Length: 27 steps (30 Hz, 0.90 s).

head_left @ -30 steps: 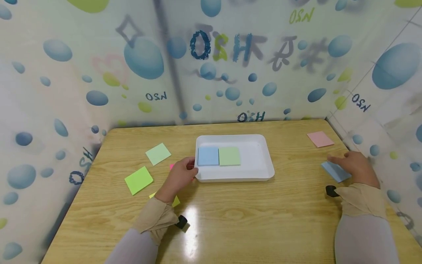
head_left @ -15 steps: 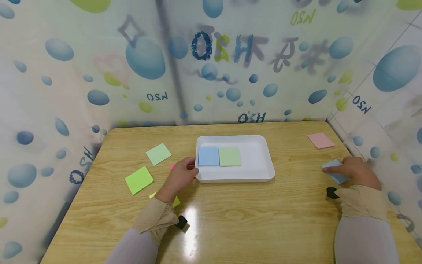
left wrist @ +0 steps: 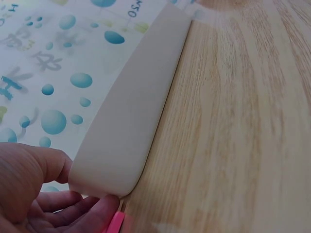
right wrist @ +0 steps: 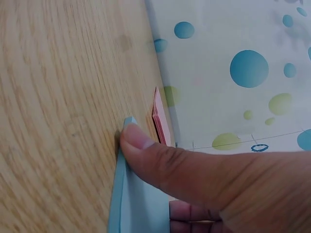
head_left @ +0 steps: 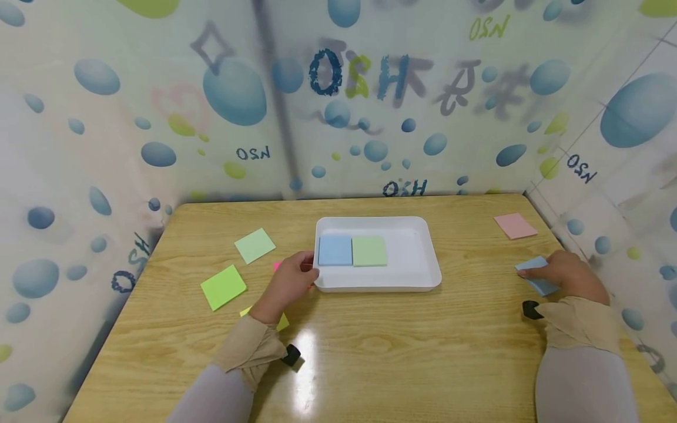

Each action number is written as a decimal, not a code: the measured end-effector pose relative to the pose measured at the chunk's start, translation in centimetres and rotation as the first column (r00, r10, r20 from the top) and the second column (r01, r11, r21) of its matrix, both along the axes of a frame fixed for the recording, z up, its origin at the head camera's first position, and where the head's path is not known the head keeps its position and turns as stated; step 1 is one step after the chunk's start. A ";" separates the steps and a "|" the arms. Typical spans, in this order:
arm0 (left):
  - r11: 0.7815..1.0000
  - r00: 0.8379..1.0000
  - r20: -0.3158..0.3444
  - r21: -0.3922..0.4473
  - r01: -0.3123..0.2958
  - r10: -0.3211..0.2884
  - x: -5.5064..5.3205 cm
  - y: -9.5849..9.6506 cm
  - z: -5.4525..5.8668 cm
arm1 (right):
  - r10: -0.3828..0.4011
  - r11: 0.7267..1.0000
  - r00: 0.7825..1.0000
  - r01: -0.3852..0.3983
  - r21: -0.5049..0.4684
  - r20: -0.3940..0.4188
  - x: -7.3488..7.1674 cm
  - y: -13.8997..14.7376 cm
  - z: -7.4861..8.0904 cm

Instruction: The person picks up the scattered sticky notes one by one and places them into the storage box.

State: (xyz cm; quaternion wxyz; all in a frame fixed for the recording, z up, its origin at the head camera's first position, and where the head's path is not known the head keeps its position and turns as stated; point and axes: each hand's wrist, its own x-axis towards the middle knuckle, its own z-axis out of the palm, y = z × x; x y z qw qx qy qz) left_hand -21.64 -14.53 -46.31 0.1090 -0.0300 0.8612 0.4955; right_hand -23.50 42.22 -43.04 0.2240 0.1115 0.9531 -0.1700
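The right hand holds a square light blue paper pad at the right side of the wood-grain table, its thumb laid over one edge and its other fingers farther round; whether the pad's underside touches the wood is hard to tell. A square pale pink paper pad lies just beyond it. The left hand grips the left end of a rectangular white tray near its front corner, thumb and fingers close together. Inside, toward that end, a square sky-blue paper pad and a square soft-green paper pad sit side by side. Left of the tray lie a mint-green pad and, nearer the person, a lime-green pad. A hot-pink pad is mostly hidden by the left hand, and a yellow pad shows partly beside the left wrist
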 end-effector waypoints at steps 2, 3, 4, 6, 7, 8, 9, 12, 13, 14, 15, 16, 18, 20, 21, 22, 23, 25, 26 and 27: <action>1.000 1.000 -0.002 0.005 0.001 -0.001 0.0 0.0 0.0 | -0.011 1.000 1.000 0.011 -0.011 0.004 0.0 -0.1 0.0; 1.000 1.000 -0.006 0.006 0.004 -0.004 0.0 0.0 0.0 | -0.012 1.000 1.000 0.012 -0.014 0.003 0.0 -0.1 0.1; 1.000 1.000 -0.007 0.008 0.005 -0.005 0.0 0.0 0.0 | -0.016 1.000 1.000 0.016 -0.016 0.003 0.1 -0.2 0.1; 1.000 1.000 -0.008 0.011 0.006 -0.006 -0.1 -0.1 0.0 | -0.019 1.000 1.000 0.019 -0.021 0.003 0.1 -0.2 0.1; 1.000 1.000 -0.008 0.014 0.006 -0.006 -0.1 -0.1 0.0 | -0.021 1.000 1.000 0.021 -0.021 0.004 0.1 -0.2 0.2; 1.000 1.000 -0.008 0.017 0.007 -0.007 -0.1 -0.1 -0.1 | -0.023 1.000 1.000 0.023 -0.022 0.005 0.0 -0.2 0.2; 1.000 1.000 -0.007 0.020 0.008 -0.008 -0.1 -0.1 -0.1 | -0.026 0.999 1.000 0.026 -0.023 0.007 0.0 -0.2 0.1; 1.000 1.000 -0.003 0.030 0.006 -0.006 -0.1 -0.1 -0.1 | -0.040 0.999 0.999 0.040 -0.028 0.009 0.1 -0.2 0.1; 1.000 1.000 -0.003 0.030 0.006 -0.006 0.0 -0.1 -0.1 | -0.043 0.999 0.999 0.043 -0.029 0.010 0.1 -0.2 0.1; 1.000 1.000 -0.004 0.027 0.006 -0.006 -0.1 -0.1 -0.1 | -0.045 0.998 0.999 0.045 -0.031 0.010 0.1 -0.2 0.1; 1.000 1.000 -0.005 0.023 0.006 -0.006 -0.1 -0.1 -0.1 | -0.041 0.999 0.999 0.042 -0.031 0.009 0.1 -0.2 0.1; 1.000 1.000 -0.006 0.021 0.005 -0.005 -0.1 -0.1 -0.1 | -0.037 0.999 0.999 0.037 -0.032 0.006 0.1 -0.2 0.1; 1.000 1.000 -0.007 0.013 0.004 -0.004 -0.1 -0.1 -0.1 | -0.028 0.999 1.000 0.029 -0.030 0.004 0.1 -0.1 0.1; 1.000 1.000 -0.009 0.005 0.003 -0.003 -0.1 -0.1 -0.1 | -0.017 0.999 1.000 0.017 -0.029 0.001 0.1 -0.1 0.0; 1.000 1.000 -0.009 0.003 0.002 -0.002 -0.1 -0.1 -0.1 | -0.013 1.000 1.000 0.013 -0.027 -0.001 0.1 -0.1 0.0; 1.000 1.000 -0.008 0.001 0.001 -0.001 0.0 -0.1 -0.1 | -0.011 1.000 1.000 0.011 -0.025 0.000 0.0 0.0 -0.1; 1.000 1.000 -0.008 0.000 0.001 -0.001 0.0 -0.1 -0.1 | -0.011 1.000 1.000 0.011 -0.022 0.002 0.0 0.0 0.0; 1.000 1.000 -0.008 0.000 0.001 -0.001 0.0 -0.1 -0.1 | -0.008 1.000 1.000 0.008 -0.017 0.002 0.0 -0.1 0.0; 1.000 1.000 -0.008 0.000 0.002 -0.002 0.0 -0.1 -0.1 | -0.010 1.000 1.000 0.010 -0.013 0.001 0.0 -0.1 0.0; 1.000 1.000 -0.006 0.002 0.000 0.000 0.0 -0.1 -0.1 | -0.007 1.000 1.000 0.007 -0.009 -0.002 0.0 -0.1 0.0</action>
